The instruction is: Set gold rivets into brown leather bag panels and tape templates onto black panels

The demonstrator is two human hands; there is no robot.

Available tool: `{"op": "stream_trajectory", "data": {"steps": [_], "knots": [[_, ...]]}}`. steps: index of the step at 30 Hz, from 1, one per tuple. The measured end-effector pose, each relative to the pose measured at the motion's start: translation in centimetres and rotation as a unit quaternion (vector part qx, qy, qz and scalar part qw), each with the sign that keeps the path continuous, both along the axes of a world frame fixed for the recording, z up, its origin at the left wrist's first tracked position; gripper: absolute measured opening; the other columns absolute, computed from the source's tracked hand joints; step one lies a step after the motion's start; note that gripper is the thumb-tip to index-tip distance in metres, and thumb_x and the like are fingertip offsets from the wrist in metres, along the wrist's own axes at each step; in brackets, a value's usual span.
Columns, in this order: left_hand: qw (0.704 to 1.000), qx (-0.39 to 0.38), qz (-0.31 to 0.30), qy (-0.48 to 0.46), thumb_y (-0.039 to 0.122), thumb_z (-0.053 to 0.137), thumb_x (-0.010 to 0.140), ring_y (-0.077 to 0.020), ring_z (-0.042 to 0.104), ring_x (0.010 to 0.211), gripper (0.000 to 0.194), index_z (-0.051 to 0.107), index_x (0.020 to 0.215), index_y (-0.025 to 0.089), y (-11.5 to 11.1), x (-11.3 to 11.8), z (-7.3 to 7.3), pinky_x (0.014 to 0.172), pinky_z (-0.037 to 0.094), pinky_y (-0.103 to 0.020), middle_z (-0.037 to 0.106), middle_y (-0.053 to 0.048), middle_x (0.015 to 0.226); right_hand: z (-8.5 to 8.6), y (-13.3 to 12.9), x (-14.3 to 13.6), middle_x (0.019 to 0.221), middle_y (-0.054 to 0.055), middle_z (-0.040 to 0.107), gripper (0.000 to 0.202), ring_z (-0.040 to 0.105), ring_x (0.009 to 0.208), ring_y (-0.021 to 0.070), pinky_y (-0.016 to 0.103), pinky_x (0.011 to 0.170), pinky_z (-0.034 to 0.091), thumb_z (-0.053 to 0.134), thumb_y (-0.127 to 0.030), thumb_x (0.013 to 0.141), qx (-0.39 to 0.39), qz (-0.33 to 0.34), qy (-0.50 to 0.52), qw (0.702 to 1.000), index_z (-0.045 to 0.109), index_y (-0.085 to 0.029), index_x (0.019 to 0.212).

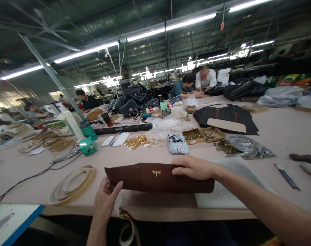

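Observation:
A long dark brown leather piece with a small gold dragonfly emblem is held slightly raised at the table's near edge. My left hand grips its left end, thumb on the front face and fingers behind. Over the top edge, right of the emblem, my right hand holds the piece with its fingers on the front. The right end of the leather overlaps a pale flat slab on the table.
On the pink table lie a tape roll, a green box with cables, gold parts, cardboard trays, a bag of rings and a blade tool. People work beyond.

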State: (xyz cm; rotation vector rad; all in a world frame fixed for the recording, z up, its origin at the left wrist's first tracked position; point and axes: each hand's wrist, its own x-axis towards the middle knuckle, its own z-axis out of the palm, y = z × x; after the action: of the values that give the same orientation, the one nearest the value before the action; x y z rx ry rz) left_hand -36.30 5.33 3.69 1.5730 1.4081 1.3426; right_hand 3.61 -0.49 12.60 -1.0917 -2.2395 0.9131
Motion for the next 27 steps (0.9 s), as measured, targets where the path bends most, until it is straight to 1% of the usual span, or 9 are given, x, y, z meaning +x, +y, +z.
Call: {"op": "stream_trajectory", "data": {"steps": [2, 4, 7, 9, 13, 19, 22, 24, 27], "knots": [[0.999, -0.028, -0.011, -0.019, 0.062, 0.082, 0.074, -0.0332, 0.069, 0.12, 0.073, 0.064, 0.129, 0.018, -0.2, -0.6, 1.1, 0.111, 0.053, -0.051, 0.075, -0.012, 0.124, 1.0, 0.6, 0.2, 0.09, 0.0, 0.071, 0.031, 0.061, 0.084, 0.0204, 0.03, 0.078, 0.045, 0.055, -0.048, 0.101, -0.017, 0.013, 0.019, 1.0, 0.072, -0.023, 0.093], [0.997, -0.043, 0.001, -0.067, 0.063, 0.084, 0.071, -0.0332, 0.07, 0.118, 0.073, 0.067, 0.126, 0.019, -0.9, -1.1, 1.6, 0.105, 0.058, -0.047, 0.075, -0.01, 0.124, 1.4, 1.1, 0.4, 0.087, -0.001, 0.07, 0.034, 0.06, 0.083, 0.0196, 0.029, 0.076, 0.045, 0.057, -0.051, 0.1, -0.033, 0.019, 0.03, 0.999, 0.072, -0.023, 0.091], [0.988, -0.077, 0.004, -0.132, 0.061, 0.087, 0.069, -0.0317, 0.072, 0.114, 0.078, 0.063, 0.133, 0.022, -2.0, -1.4, 1.6, 0.095, 0.064, -0.042, 0.075, -0.008, 0.127, 0.8, 1.7, 0.7, 0.085, -0.002, 0.069, 0.035, 0.059, 0.079, 0.0181, 0.027, 0.072, 0.044, 0.059, -0.053, 0.098, -0.06, 0.027, 0.037, 0.997, 0.073, -0.022, 0.091], [0.987, -0.095, -0.011, -0.128, 0.058, 0.087, 0.071, -0.0305, 0.073, 0.114, 0.076, 0.063, 0.134, 0.023, -2.6, -1.2, 1.2, 0.095, 0.064, -0.041, 0.074, -0.008, 0.129, -0.4, 2.1, 0.8, 0.085, -0.002, 0.068, 0.034, 0.058, 0.078, 0.0175, 0.027, 0.071, 0.044, 0.059, -0.052, 0.098, -0.071, 0.027, 0.034, 0.997, 0.073, -0.021, 0.093], [0.99, -0.121, -0.031, -0.066, 0.06, 0.082, 0.076, -0.0305, 0.072, 0.115, 0.067, 0.066, 0.128, 0.021, -2.9, -0.1, -0.6, 0.099, 0.061, -0.042, 0.074, -0.01, 0.129, -3.9, 3.3, 0.5, 0.084, -0.001, 0.07, 0.03, 0.059, 0.076, 0.0178, 0.027, 0.069, 0.043, 0.061, -0.047, 0.098, -0.043, 0.0, -0.024, 0.999, 0.074, -0.021, 0.091], [0.989, -0.136, -0.006, 0.048, 0.067, 0.071, 0.081, -0.0334, 0.071, 0.114, 0.062, 0.067, 0.12, 0.019, -2.2, 1.4, -5.6, 0.104, 0.056, -0.049, 0.076, -0.012, 0.118, -9.8, 5.1, -0.1, 0.1, 0.005, 0.078, 0.023, 0.069, 0.091, 0.0235, 0.03, 0.08, 0.048, 0.066, -0.041, 0.095, -0.009, -0.084, -0.088, 0.993, 0.078, -0.021, 0.101], [0.979, -0.035, 0.084, 0.184, 0.062, 0.068, 0.083, -0.039, 0.066, 0.119, 0.061, 0.065, 0.123, 0.016, -2.2, 2.2, -7.3, 0.106, 0.051, -0.059, 0.071, -0.017, 0.122, -11.5, 5.4, -0.4, 0.105, 0.008, 0.078, 0.022, 0.07, 0.096, 0.0263, 0.032, 0.084, 0.049, 0.07, -0.039, 0.093, -0.002, -0.123, -0.105, 0.987, 0.078, -0.022, 0.105], [0.95, 0.075, 0.128, 0.274, 0.051, 0.064, 0.09, -0.0404, 0.057, 0.129, 0.054, 0.062, 0.131, 0.017, -2.4, 3.2, -7.6, 0.111, 0.044, -0.064, 0.062, -0.019, 0.133, -12.2, 5.2, -0.9, 0.109, 0.011, 0.076, 0.024, 0.069, 0.101, 0.0285, 0.035, 0.088, 0.049, 0.074, -0.035, 0.09, 0.007, -0.154, -0.115, 0.981, 0.077, -0.02, 0.109], [0.934, 0.154, 0.047, 0.32, 0.036, 0.055, 0.1, -0.0337, 0.053, 0.131, 0.034, 0.063, 0.131, 0.024, -2.6, 5.8, -7.2, 0.114, 0.042, -0.059, 0.06, -0.013, 0.136, -12.8, 4.4, -2.1, 0.121, 0.014, 0.07, 0.028, 0.064, 0.113, 0.0293, 0.038, 0.1, 0.046, 0.074, -0.027, 0.09, 0.047, -0.195, -0.112, 0.973, 0.073, -0.018, 0.117]]}}
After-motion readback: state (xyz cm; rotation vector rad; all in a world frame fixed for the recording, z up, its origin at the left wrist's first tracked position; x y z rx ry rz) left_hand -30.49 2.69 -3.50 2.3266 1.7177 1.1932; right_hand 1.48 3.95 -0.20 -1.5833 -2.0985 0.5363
